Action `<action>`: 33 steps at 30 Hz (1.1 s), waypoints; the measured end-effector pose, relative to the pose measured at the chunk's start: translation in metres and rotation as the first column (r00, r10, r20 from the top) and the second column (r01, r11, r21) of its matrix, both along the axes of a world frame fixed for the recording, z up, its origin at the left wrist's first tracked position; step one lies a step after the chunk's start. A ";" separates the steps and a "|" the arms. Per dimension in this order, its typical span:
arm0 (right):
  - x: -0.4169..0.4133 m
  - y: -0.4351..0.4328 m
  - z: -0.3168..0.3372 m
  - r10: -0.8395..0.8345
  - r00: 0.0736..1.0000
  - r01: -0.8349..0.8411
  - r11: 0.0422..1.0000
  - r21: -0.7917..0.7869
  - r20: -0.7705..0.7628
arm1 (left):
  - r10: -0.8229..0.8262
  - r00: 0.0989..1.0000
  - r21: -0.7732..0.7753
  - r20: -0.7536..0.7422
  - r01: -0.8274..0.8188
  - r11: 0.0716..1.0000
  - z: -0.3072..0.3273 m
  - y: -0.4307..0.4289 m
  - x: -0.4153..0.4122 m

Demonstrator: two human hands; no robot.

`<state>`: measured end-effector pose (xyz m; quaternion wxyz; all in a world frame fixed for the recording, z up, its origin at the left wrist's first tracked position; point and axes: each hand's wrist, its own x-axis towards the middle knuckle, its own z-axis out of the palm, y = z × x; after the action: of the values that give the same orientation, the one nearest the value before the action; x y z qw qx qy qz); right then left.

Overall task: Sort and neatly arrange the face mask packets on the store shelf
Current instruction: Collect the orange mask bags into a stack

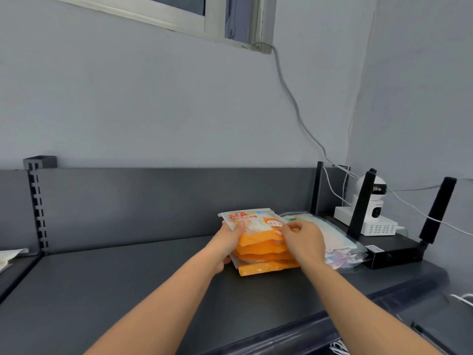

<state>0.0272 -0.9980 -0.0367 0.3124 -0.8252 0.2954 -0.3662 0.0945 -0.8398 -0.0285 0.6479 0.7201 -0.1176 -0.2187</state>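
Note:
A stack of orange face mask packets point(263, 248) lies on the dark grey shelf point(128, 283), right of centre. Its top packet shows orange letters and a cartoon figure. My left hand point(226, 239) grips the stack's left edge, thumb on top of the top packet. My right hand point(303, 239) pinches the right edge of the same top packet. A second pile of pale, clear-wrapped packets point(340, 242) lies just to the right, partly hidden behind my right hand.
A black router point(394, 252) with upright antennas and a white camera point(371, 201) stand at the shelf's right end, with cables running up the wall. A slotted upright point(37, 206) marks the left side. A pale packet point(10, 254) lies at the far left.

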 end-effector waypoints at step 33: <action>-0.014 -0.010 0.018 -0.033 0.998 0.034 0.999 -0.025 0.048 | -0.014 0.963 0.213 0.268 -0.045 0.976 0.008 0.012 -0.022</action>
<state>0.0130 -1.0081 -0.0191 0.3026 -0.8152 0.2969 -0.3945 0.0723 -0.8275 -0.0207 0.5452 0.8104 -0.1738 -0.1255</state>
